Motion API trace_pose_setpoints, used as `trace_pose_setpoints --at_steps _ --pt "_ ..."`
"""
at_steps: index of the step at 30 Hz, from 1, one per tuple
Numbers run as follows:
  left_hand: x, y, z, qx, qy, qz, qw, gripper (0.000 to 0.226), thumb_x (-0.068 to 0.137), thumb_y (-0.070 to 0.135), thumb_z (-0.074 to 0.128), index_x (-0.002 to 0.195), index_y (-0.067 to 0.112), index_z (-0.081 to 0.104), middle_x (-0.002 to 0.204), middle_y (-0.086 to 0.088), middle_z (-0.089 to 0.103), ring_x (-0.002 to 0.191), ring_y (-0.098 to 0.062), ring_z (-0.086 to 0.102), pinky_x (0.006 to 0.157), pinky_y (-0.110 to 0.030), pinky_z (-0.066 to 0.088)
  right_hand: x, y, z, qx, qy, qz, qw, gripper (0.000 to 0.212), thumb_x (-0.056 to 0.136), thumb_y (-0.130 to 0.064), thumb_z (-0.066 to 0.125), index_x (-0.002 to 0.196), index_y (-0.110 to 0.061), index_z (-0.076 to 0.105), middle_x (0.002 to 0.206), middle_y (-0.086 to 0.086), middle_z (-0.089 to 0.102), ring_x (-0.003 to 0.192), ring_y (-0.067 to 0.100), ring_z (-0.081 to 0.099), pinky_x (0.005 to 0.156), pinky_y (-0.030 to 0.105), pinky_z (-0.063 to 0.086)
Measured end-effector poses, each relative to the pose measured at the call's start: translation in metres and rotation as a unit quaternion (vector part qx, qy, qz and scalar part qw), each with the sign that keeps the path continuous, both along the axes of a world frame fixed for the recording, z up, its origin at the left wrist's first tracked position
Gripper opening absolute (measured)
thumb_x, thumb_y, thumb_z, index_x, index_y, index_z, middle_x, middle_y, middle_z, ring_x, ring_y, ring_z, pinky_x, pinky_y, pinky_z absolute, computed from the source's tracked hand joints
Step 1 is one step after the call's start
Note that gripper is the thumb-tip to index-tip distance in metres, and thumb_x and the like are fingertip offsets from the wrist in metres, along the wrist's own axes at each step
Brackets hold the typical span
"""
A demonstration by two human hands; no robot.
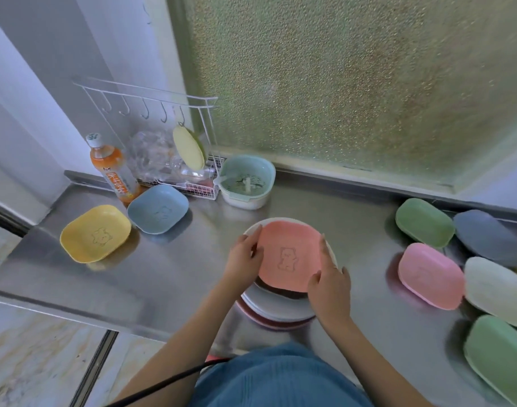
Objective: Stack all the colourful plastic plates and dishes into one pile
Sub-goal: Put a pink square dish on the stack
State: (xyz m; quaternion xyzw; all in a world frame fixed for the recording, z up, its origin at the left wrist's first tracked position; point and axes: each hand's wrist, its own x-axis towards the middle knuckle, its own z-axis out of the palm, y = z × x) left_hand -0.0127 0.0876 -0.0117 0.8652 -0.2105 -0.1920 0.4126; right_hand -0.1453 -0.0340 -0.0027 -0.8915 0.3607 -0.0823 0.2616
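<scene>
A salmon-pink square dish (289,254) with a bear outline lies on top of a pile of round plates (278,306) at the middle of the steel counter. My left hand (242,259) grips the dish's left edge and my right hand (329,284) grips its right edge. At the left sit a yellow dish (95,233) and a blue dish (158,208), both upright. At the right lie several upside-down dishes: green (424,222), dark blue (486,237), pink (430,274), white (496,290) and a larger green one (501,356).
An orange drink bottle (113,168) stands behind the blue dish. A white wire rack (175,160) with hooks holds a yellow-green scrubber and plastic bags. A mint strainer bowl (247,180) sits beside it. Frosted glass rises behind the counter (178,274); its front edge drops at the left.
</scene>
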Motion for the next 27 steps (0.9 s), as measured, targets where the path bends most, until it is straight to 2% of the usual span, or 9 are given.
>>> trace_pose_setpoints --at_steps 3,5,7,11,14,16,19,23,27 --pt "-0.006 -0.006 -0.002 0.043 -0.036 0.008 0.998 0.054 0.09 0.004 0.043 0.143 0.015 0.036 0.125 -0.019 0.05 0.113 -0.035 0.045 0.097 -0.036 0.037 -0.007 -0.005 -0.005 -0.013 0.062 0.025 0.998 0.074 0.088 -0.005 0.042 0.149 -0.028 0.006 0.121 0.004 0.061 0.106 0.019 0.058 0.116 0.045 0.014" --pt "-0.011 -0.007 -0.002 0.048 -0.042 0.038 0.997 0.053 0.09 -0.002 0.041 0.14 0.014 0.041 0.125 -0.019 0.045 0.115 -0.034 0.039 0.098 -0.029 0.03 -0.008 -0.007 -0.006 -0.009 0.086 0.038 0.996 0.077 0.088 -0.009 0.042 0.149 -0.029 -0.001 0.088 -0.003 0.062 0.098 0.017 0.061 0.116 0.046 0.012" --pt "-0.013 -0.006 0.0 0.044 -0.046 0.054 0.996 0.051 0.09 -0.004 0.04 0.138 0.012 0.044 0.126 -0.018 0.043 0.116 -0.033 0.037 0.096 -0.022 0.026 -0.008 -0.008 -0.007 0.007 0.102 0.045 0.994 0.078 0.087 -0.013 0.042 0.149 -0.025 -0.004 0.072 -0.01 0.052 0.091 0.017 0.061 0.116 0.046 0.012" --pt "-0.014 -0.006 0.005 0.043 -0.039 0.043 0.997 0.051 0.09 -0.005 0.04 0.139 0.008 0.042 0.135 -0.016 0.045 0.125 -0.03 0.037 0.099 -0.018 0.023 -0.01 -0.012 -0.008 -0.002 0.122 0.06 0.991 0.072 0.089 -0.019 0.04 0.15 -0.017 0.002 0.081 -0.008 0.061 0.094 0.016 0.061 0.116 0.047 0.013" --pt "-0.012 -0.01 0.009 0.061 -0.034 0.038 0.997 0.051 0.089 -0.004 0.041 0.139 0.006 0.041 0.14 -0.016 0.045 0.128 -0.03 0.041 0.105 -0.026 0.029 -0.009 -0.012 -0.006 0.001 0.125 0.067 0.99 0.073 0.089 -0.019 0.04 0.149 -0.013 -0.001 0.129 0.002 0.058 0.106 0.017 0.059 0.115 0.047 0.011" --pt "-0.011 -0.012 0.01 0.063 -0.032 0.047 0.996 0.049 0.089 -0.002 0.043 0.138 0.006 0.043 0.14 -0.016 0.048 0.127 -0.031 0.045 0.104 -0.028 0.033 -0.008 -0.013 -0.004 0.005 0.124 0.07 0.99 0.072 0.089 -0.017 0.041 0.148 -0.011 0.0 0.143 0.003 0.046 0.111 0.017 0.058 0.115 0.046 0.011" --pt "-0.011 -0.014 0.009 0.063 -0.034 0.051 0.996 0.047 0.089 0.001 0.045 0.135 0.009 0.048 0.132 -0.015 0.057 0.117 -0.032 0.053 0.093 -0.025 0.038 -0.008 -0.016 -0.001 -0.012 0.127 0.067 0.99 0.068 0.088 -0.018 0.039 0.148 -0.011 0.008 0.136 0.004 0.053 0.107 0.017 0.059 0.114 0.045 0.012" --pt "-0.007 -0.016 0.007 0.081 -0.019 0.05 0.995 0.046 0.09 0.001 0.041 0.134 0.012 0.05 0.125 -0.014 0.062 0.113 -0.033 0.056 0.085 -0.023 0.037 -0.007 -0.019 0.001 -0.062 0.137 0.068 0.986 0.052 0.091 -0.024 0.038 0.14 -0.012 0.026 0.088 -0.001 0.069 0.085 0.019 0.064 0.109 0.044 0.024" --pt "-0.001 -0.017 0.009 0.11 -0.014 0.03 0.993 0.049 0.09 0.002 0.039 0.136 0.015 0.049 0.132 -0.012 0.058 0.119 -0.031 0.054 0.098 -0.03 0.04 -0.001 -0.025 0.003 -0.066 0.133 0.07 0.986 0.043 0.093 -0.021 0.036 0.135 -0.013 0.029 0.084 0.001 0.068 0.075 0.023 0.063 0.074 0.035 0.038"
